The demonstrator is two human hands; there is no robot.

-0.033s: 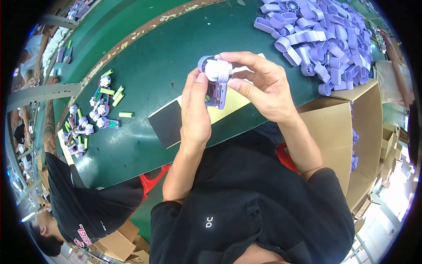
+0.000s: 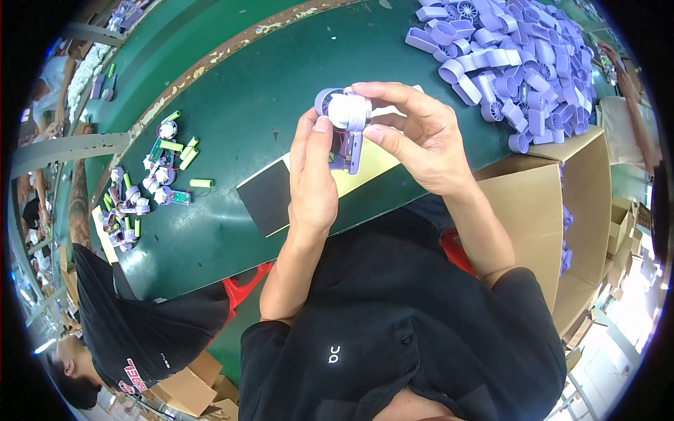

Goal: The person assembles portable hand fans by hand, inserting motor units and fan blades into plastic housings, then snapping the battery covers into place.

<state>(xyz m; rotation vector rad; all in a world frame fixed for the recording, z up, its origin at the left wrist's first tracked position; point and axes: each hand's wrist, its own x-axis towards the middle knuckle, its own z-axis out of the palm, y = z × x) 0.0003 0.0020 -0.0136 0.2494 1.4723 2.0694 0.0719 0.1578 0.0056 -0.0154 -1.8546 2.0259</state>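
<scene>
Holds the fan (image 2: 349,121) up over the bench (image 2: 281,84), between the left grip (image 2: 311,189) and the right grip (image 2: 421,137). Has both closed on it: presses the left fingertips (image 2: 321,124) to its left side, beside the white part (image 2: 341,111) and just below the purple ring (image 2: 322,100); pinches it from the right, forefinger along the top edge, thumb lower on the right side. Leaves a gap between fan and right palm. Points the purple handle (image 2: 354,153) down between the grips, toward the body. Has below it a black sheet (image 2: 264,201) and a yellow sheet (image 2: 372,170). Has well off to the left, on the bench, loose motors (image 2: 167,130) with green cells (image 2: 189,156) and circuit boards (image 2: 180,198); to the right, a large heap of purple casings (image 2: 519,59) and, near it, an open carton (image 2: 523,210) with purple parts inside. Shares the left side with a co-worker in black (image 2: 133,309), near a red stool (image 2: 242,288).
</scene>
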